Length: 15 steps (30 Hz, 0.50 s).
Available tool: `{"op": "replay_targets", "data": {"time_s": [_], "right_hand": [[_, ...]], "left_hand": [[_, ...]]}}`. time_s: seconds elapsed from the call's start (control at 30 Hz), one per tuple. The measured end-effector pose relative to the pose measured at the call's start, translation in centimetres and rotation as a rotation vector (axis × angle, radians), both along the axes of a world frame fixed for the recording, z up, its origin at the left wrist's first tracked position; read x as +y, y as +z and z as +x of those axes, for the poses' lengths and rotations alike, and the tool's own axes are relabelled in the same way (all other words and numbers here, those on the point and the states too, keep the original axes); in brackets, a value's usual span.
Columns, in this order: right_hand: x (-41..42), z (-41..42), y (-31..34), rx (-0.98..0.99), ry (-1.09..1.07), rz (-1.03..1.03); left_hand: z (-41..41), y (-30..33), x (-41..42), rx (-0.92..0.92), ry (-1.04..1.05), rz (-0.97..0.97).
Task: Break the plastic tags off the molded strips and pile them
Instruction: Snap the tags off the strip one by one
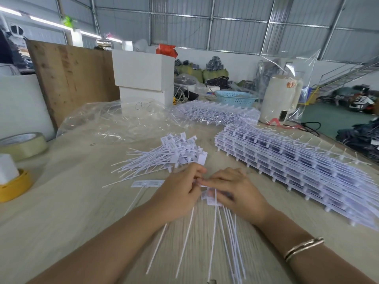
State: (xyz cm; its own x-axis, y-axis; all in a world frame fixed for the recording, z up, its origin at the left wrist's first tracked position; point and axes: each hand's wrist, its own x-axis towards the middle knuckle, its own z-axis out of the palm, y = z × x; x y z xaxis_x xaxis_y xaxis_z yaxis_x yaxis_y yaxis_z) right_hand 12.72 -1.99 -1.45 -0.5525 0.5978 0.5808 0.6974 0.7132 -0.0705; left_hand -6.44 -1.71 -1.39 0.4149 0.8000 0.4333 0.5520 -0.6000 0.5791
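No text is legible. The tags (176, 154) and the strips (297, 167) bear dark print, too blurred to read. The kettle (281, 97) carries an unreadable orange mark.

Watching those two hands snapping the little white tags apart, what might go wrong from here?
Three risks, as guesses:
1. Both the left hand and right hand pinch one blurred strip; a tag could tear instead of snapping clean.
2. The long tails fanned below the hands could tangle.
3. The loose pile of tags lies near the stack of strips, so finished and unbroken ones might mix.
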Motion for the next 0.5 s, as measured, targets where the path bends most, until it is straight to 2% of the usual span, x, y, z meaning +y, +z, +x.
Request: {"op": "replay_targets", "data": {"time_s": [0.07, 0.23, 0.33, 0.5], "right_hand": [[0.0, 0.1, 0.2, 0.042, -0.017, 0.1], [0.3, 0.5, 0.1, 0.152, -0.021, 0.076], [0.3, 0.5, 0.0, 0.131, -0.001, 0.066], [0.5, 0.4, -0.2, 0.105, -0.002, 0.031]], "left_hand": [[-0.1, 0.3, 0.0, 0.006, -0.002, -0.035], [-1.2, 0.6, 0.7, 0.147, 0.059, -0.121], [-1.1, 0.4, 0.7, 0.203, 0.085, -0.052], [-1.4, -0.1, 1.1, 0.061, 0.066, -0.068]]}}
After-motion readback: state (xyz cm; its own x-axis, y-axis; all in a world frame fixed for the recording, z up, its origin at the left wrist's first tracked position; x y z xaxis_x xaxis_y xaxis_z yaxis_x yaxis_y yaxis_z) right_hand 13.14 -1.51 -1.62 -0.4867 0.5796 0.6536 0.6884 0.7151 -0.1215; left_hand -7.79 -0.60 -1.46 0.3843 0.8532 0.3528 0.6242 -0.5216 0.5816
